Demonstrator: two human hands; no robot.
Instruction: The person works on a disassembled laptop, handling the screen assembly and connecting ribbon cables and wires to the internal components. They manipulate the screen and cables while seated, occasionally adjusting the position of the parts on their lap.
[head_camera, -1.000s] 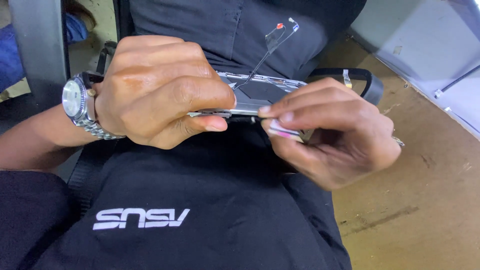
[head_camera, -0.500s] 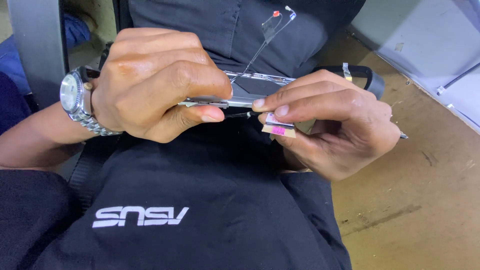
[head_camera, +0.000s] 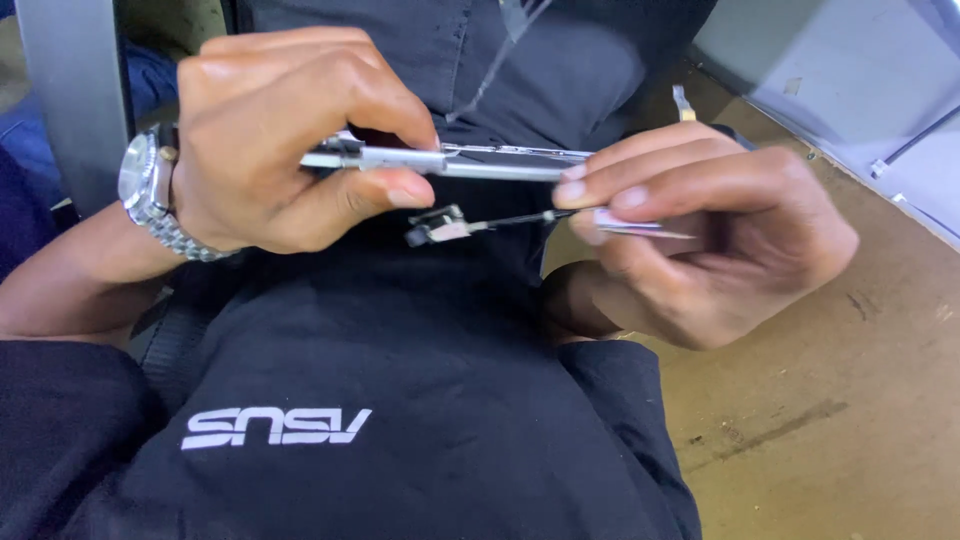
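1. Left hand (head_camera: 290, 140), wristwatch (head_camera: 150, 190) on wrist, pinching flat silvery device (head_camera: 450, 160) edge-on;
2. Right hand (head_camera: 700, 230) gripping device's other end; small dangling part (head_camera: 440, 228) just below;
3. Black bag (head_camera: 380, 400) underneath; wooden floor (head_camera: 820, 420) at right.

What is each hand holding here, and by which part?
Both hold one thin, flat silver device, seen edge-on: left hand pinches its left end, right hand its right end. A small part on a thin cable hangs beneath.
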